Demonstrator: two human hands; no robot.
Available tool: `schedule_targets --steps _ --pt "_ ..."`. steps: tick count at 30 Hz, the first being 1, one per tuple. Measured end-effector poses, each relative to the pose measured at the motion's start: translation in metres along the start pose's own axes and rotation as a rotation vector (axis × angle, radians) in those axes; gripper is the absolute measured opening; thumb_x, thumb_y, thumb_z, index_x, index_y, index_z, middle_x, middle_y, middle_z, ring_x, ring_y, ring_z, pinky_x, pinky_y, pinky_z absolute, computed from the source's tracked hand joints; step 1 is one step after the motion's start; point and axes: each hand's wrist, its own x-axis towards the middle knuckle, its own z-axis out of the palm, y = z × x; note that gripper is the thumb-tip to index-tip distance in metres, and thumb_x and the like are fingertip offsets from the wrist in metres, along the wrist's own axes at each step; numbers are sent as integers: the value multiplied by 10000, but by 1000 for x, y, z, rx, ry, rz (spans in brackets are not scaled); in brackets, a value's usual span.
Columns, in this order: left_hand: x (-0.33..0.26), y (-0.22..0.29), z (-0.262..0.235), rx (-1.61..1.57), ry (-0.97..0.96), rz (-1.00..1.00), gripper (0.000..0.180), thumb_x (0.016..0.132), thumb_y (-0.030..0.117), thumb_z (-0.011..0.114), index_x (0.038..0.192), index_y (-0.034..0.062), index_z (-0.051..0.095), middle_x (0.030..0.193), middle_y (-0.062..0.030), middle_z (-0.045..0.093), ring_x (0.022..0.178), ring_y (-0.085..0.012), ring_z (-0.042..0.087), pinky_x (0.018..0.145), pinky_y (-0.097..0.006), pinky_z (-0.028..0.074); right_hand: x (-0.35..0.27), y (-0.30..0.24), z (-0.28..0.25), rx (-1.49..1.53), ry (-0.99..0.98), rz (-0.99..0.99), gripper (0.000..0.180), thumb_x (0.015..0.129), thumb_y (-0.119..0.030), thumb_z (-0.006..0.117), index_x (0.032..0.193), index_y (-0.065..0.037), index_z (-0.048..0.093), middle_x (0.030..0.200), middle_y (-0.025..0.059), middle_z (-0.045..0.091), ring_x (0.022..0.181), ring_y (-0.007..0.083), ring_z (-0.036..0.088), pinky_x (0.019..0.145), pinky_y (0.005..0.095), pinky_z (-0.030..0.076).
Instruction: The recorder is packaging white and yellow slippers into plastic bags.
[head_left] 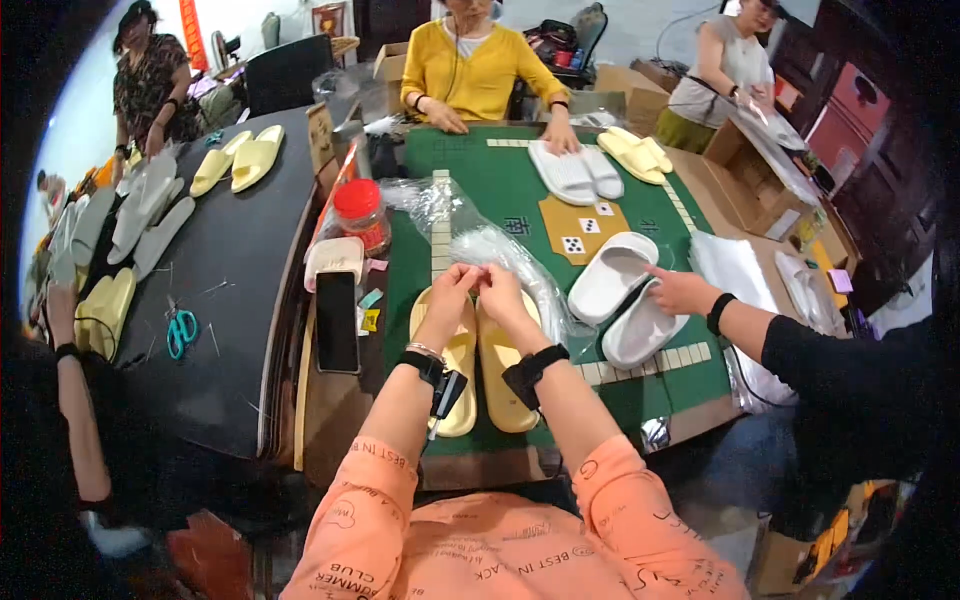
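Observation:
A pair of pale yellow slide slippers lies side by side before me on the green table mat. Above their far ends my left hand and my right hand meet, fingertips pinched close together. Anything between those fingers is too small to make out. Just beyond my hands lies a bundle of clear plastic bags. To the right, a co-worker's hand touches one of two white slippers. Across the table, another person's hand rests on a white ribbed pair.
Left of my arms are a black phone, a small pale container and a red-lidded jar. A dark table holds turquoise scissors and more slippers. Cardboard boxes stand at right, near plastic wrapping.

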Motion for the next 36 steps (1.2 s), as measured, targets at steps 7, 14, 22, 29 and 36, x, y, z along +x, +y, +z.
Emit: schedule_targets --steps 7,14,22,29,36 --pt "-7 -4 -10 -75 175 -22 152 879 131 483 902 11 573 807 -17 571 729 -91 533 713 -244 450 -19 -10 10 669 124 251 48 810 -29 523 800 14 503 704 67 582 572 123 568 507 262 467" --pt "1 -3 -8 80 137 15 176 875 140 482 943 10 578 725 19 509 628 -62 430 553 -196 339 -15 -8 4 579 109 210 64 827 -65 520 779 -24 518 694 19 554 599 73 501 557 208 413" --pt "-17 1 -17 260 209 -12 148 837 108 523 928 -2 559 821 -15 558 709 -80 495 617 -206 383 -29 -13 18 424 95 232 118 823 -137 527 838 -21 515 678 49 541 641 93 485 593 253 409" --pt "-11 -6 -7 136 185 0 96 864 119 503 870 30 539 682 35 483 529 -22 351 476 -164 280 -32 -13 12 402 175 173 166 840 -198 489 883 -39 509 755 156 584 704 311 574 608 368 432" --pt "-16 2 -11 338 192 -18 165 859 163 485 859 8 542 711 29 456 620 -57 378 539 -207 326 -30 -15 17 298 169 276 217 881 -245 430 1023 -82 421 835 173 570 785 325 566 656 393 425"
